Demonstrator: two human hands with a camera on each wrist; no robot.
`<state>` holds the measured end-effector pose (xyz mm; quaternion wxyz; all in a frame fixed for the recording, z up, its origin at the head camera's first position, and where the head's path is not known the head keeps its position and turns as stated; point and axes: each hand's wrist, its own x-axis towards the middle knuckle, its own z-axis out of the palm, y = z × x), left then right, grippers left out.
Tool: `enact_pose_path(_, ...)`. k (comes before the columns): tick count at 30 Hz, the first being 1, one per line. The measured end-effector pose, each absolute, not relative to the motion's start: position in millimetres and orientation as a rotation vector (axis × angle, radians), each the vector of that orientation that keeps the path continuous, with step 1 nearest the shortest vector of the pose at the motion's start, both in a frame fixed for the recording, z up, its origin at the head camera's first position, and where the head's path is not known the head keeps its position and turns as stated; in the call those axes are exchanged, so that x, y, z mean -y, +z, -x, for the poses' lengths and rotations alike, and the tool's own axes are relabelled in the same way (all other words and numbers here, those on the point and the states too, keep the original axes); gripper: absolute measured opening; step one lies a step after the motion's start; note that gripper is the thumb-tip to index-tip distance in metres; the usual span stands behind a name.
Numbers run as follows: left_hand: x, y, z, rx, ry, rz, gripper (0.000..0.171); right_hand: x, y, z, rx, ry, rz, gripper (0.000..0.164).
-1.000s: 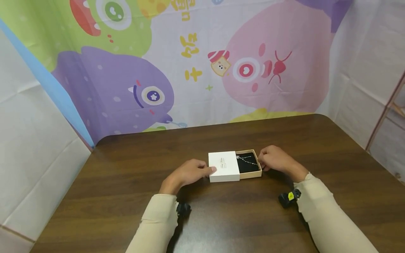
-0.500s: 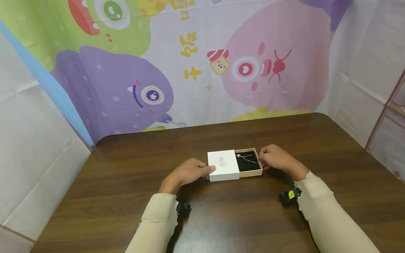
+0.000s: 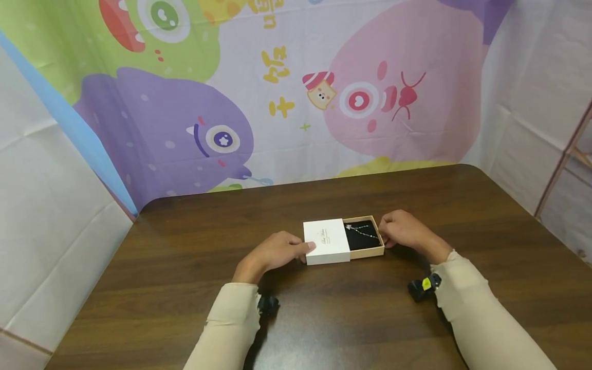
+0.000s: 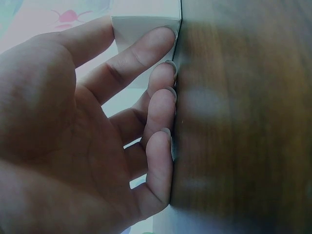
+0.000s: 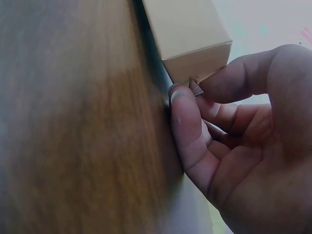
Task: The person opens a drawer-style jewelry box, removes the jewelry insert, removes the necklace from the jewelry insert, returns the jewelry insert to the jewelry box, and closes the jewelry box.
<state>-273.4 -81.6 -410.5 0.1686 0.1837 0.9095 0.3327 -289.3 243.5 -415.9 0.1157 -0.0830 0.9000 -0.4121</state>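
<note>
Your left hand (image 3: 277, 250) holds the left end of the white cover (image 3: 326, 240), the thumb lying on its top near the edge and the index finger against its end. The other three fingers are bent, their tips down at the table (image 3: 300, 318). Your right hand (image 3: 401, 229) is curled at the far end of the tray (image 3: 367, 253), where thumb and fingers pinch a small brownish tab (image 5: 196, 88) that sticks out from the end wall.

The box lies flat on the table between your two hands, the tray standing partly out of the cover on your right-hand side. Inside the tray's exposed part you can see a black pad (image 3: 357, 243), and on it a silvery chain (image 3: 363, 234) in two strands that meet close to the cover's edge. The cover bears fine lettering, too small to read.

You have pale sleeves (image 3: 231, 311) on both arms and a dark device at each wrist, the right one (image 3: 420, 289) with a yellow patch. Beyond the table hangs a cloth (image 3: 287, 146) printed with green, purple and pink cartoon figures and yellow characters.
</note>
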Motion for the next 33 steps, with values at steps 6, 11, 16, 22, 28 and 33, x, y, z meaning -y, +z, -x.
enact_pose_path(6, 81.3, -410.1, 273.3, -2.591, 0.935, -0.529, 0.045, -244.6, -417.3, 290.2, -2.638, -1.229, 0.243, 0.020)
enact_pose_path(11, 80.6, -409.8, 273.4, -2.595, 0.928, -0.524, 0.045, -245.4, -418.2, 290.6, -2.641, -1.228, 0.239, 0.022)
enact_pose_path(16, 80.1, -409.7, 273.1, -2.597, 0.929, -0.520, 0.044, -245.8, -419.2, 290.4, -2.626, -1.261, 0.236, 0.023)
enact_pose_path(22, 80.2, -410.5, 272.9, -2.604, 0.934, -0.513, 0.044, -246.4, -419.7, 290.8, -2.605, -1.298, 0.213, 0.022)
enact_pose_path(28, 80.5, -410.0, 272.7, -2.603, 0.938, -0.514, 0.044, -246.5, -419.6, 290.7, -2.607, -1.291, 0.202, 0.023)
enact_pose_path(33, 80.6, -410.1, 272.4, -2.600, 0.941, -0.516, 0.044, -246.2, -420.0, 290.5, -2.608, -1.293, 0.193, 0.023)
